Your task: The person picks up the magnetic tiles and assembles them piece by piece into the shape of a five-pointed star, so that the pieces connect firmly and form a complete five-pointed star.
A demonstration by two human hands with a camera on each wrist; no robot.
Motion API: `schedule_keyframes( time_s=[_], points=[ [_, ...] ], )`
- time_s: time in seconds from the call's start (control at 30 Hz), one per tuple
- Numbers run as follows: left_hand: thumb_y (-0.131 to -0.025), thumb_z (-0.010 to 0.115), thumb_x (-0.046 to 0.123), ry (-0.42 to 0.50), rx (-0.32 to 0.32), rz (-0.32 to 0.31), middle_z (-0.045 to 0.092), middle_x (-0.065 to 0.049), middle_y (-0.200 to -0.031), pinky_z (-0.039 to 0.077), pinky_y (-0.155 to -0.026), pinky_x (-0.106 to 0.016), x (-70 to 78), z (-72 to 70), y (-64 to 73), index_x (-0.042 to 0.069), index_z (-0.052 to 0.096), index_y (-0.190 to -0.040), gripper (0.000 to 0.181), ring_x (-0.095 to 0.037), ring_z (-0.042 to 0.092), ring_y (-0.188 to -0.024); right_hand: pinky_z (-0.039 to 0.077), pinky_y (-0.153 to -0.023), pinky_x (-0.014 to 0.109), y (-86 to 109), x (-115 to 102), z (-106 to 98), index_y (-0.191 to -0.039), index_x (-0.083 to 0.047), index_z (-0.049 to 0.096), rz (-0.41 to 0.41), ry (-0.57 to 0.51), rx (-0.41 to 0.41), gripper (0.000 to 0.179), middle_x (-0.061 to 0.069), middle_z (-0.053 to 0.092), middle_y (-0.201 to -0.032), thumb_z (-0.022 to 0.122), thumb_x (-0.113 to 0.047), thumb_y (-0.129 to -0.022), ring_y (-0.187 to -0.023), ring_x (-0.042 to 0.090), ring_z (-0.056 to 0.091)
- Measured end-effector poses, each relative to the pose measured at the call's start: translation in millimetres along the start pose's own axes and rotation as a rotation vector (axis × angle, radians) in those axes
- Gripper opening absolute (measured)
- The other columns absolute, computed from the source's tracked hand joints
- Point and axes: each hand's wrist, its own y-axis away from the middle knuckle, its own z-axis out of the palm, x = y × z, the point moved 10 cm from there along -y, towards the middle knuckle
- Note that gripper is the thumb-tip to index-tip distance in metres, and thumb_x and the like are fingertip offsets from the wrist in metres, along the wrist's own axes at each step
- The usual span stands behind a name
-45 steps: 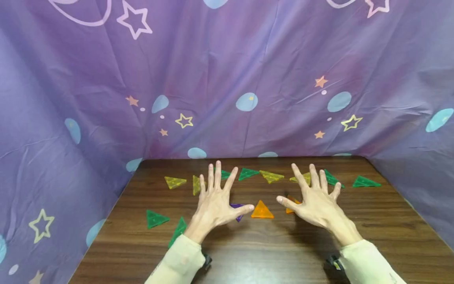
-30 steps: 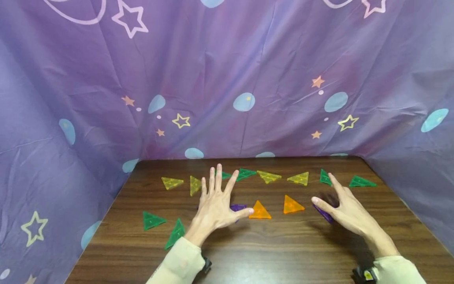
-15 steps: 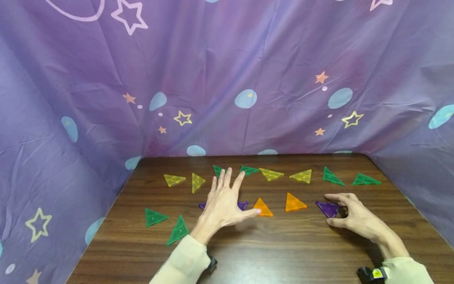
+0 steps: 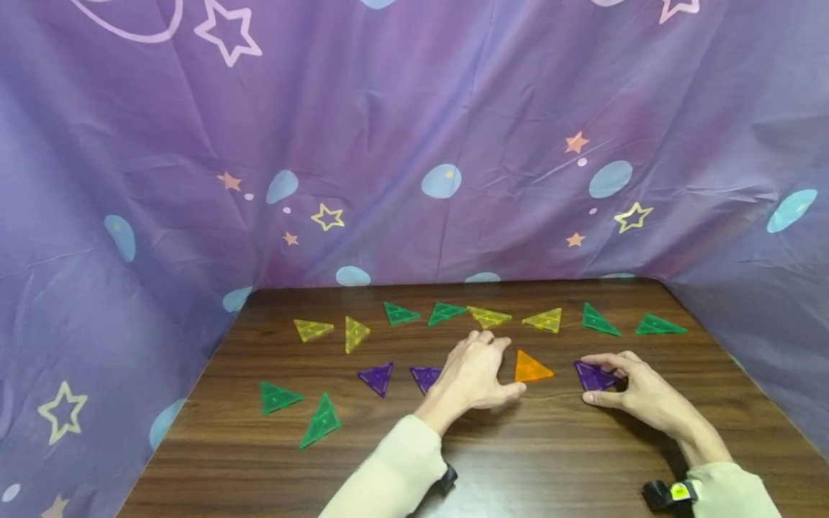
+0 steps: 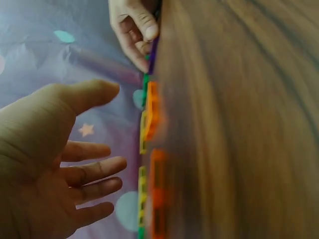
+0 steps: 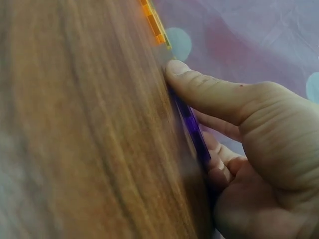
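Note:
My right hand (image 4: 637,388) pinches a translucent purple triangular tile (image 4: 591,377) lying on the table, thumb at its near side and fingers curled at the far side. The right wrist view shows this tile (image 6: 192,122) edge-on between thumb and fingers. My left hand (image 4: 476,370) hovers over the middle of the table with fingers bent forward and thumb spread, covering one orange tile in the head view. In the left wrist view its fingers (image 5: 99,172) are apart and hold nothing, with that orange tile (image 5: 158,194) beyond them. Another orange triangular tile (image 4: 532,367) lies between the hands.
Two more purple tiles, one (image 4: 377,379) uncovered and one (image 4: 424,378) partly behind the left hand, lie left of it. Several green (image 4: 599,320) and yellow (image 4: 488,317) tiles line the back. Two green tiles (image 4: 320,423) sit front left. A purple cloth (image 4: 414,144) hangs behind the table.
My right hand has moved right, away from the orange tile, and now pinches the right purple tile. My left hand has shifted right from the purple tiles to over the left orange tile.

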Motion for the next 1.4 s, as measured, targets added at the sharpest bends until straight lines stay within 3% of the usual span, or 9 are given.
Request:
schedule_keyframes(
  time_s=[0.1,0.27,0.47,0.7,0.93,1.07,1.27,1.3,1.4],
  points=[
    [-0.092,0.083,0.062,0.003,-0.006,0.004,0.073,0.001,-0.132,0.055,-0.106,-0.031,9.7,12.3,-9.6,0.018,0.07,-0.147,0.072,-0.017,0.065,-0.119,0.046,-0.081,0.031,0.0,-1.1,1.2,-0.148,-0.011,0.069,-0.006,0.009,0.002,0.066,0.013,0.062,-0.12,0.094,-0.036,-0.091,-0.104,0.026,0.056],
    [-0.093,0.086,0.053,0.026,-0.01,-0.001,0.075,0.002,-0.128,0.055,-0.102,-0.029,15.0,27.6,-20.2,0.018,0.071,-0.147,0.066,-0.015,0.066,-0.114,0.047,-0.081,0.03,-0.8,-2.6,1.0,-0.151,-0.007,0.066,-0.012,0.024,0.015,0.072,0.012,0.063,-0.117,0.095,-0.035,-0.091,-0.103,0.024,0.057],
    [-0.095,0.087,0.044,0.046,-0.023,0.031,0.074,0.001,-0.127,0.057,-0.098,-0.029,19.5,29.3,-25.4,0.017,0.073,-0.147,0.059,-0.016,0.068,-0.112,0.048,-0.085,0.033,-0.3,-2.2,-1.3,-0.153,-0.009,0.066,-0.01,0.023,0.015,0.072,0.012,0.062,-0.117,0.094,-0.035,-0.092,-0.106,0.025,0.058],
    [-0.088,0.096,0.041,0.093,-0.001,0.049,0.074,0.004,-0.102,0.06,-0.085,-0.024,18.7,27.4,-27.2,0.016,0.086,-0.12,0.041,-0.009,0.067,-0.091,0.048,-0.084,0.032,2.1,-1.8,-2.4,-0.152,-0.01,0.068,-0.008,0.034,0.022,0.07,0.011,0.062,-0.115,0.094,-0.034,-0.091,-0.103,0.024,0.057],
    [-0.068,0.106,0.056,0.119,0.062,0.002,0.067,0.007,-0.096,0.06,-0.084,-0.024,13.0,24.2,-23.3,0.017,0.084,-0.099,0.054,-0.011,0.063,-0.087,0.048,-0.086,0.04,0.7,-1.0,1.1,-0.152,-0.01,0.067,-0.005,0.025,0.019,0.071,0.013,0.061,-0.116,0.093,-0.034,-0.092,-0.104,0.026,0.058],
    [-0.063,0.107,0.058,0.135,0.063,-0.026,0.067,0.009,-0.088,0.059,-0.078,-0.021,12.9,20.1,-21.6,0.017,0.08,-0.091,0.057,-0.008,0.065,-0.08,0.047,-0.083,0.037,-0.5,-3.2,2.8,-0.151,-0.009,0.067,-0.003,0.04,0.023,0.071,0.012,0.062,-0.116,0.094,-0.036,-0.091,-0.101,0.026,0.055],
    [-0.063,0.108,0.057,0.145,0.068,-0.033,0.068,0.005,-0.094,0.059,-0.082,-0.021,17.0,22.0,-23.2,0.015,0.079,-0.099,0.063,-0.011,0.066,-0.086,0.046,-0.078,0.03,-2.7,-13.2,8.5,-0.147,-0.009,0.07,-0.025,0.051,0.042,0.07,0.008,0.061,-0.112,0.096,-0.039,-0.089,-0.097,0.023,0.054],
    [-0.062,0.107,0.06,0.14,0.087,-0.032,0.068,0.004,-0.097,0.059,-0.084,-0.023,15.5,33.6,-27.3,0.014,0.08,-0.102,0.066,-0.012,0.066,-0.088,0.045,-0.078,0.03,-3.3,-15.6,9.5,-0.146,-0.009,0.07,-0.033,0.049,0.047,0.069,0.008,0.061,-0.111,0.096,-0.04,-0.089,-0.097,0.022,0.054],
    [-0.063,0.107,0.059,0.162,0.096,-0.037,0.07,0.002,-0.099,0.06,-0.085,-0.025,14.7,43.3,-33.5,0.014,0.084,-0.105,0.066,-0.013,0.066,-0.09,0.043,-0.078,0.032,-4.3,-21.5,11.3,-0.143,-0.011,0.071,-0.051,0.053,0.064,0.067,0.005,0.061,-0.11,0.096,-0.04,-0.089,-0.096,0.021,0.053]
  ],
)
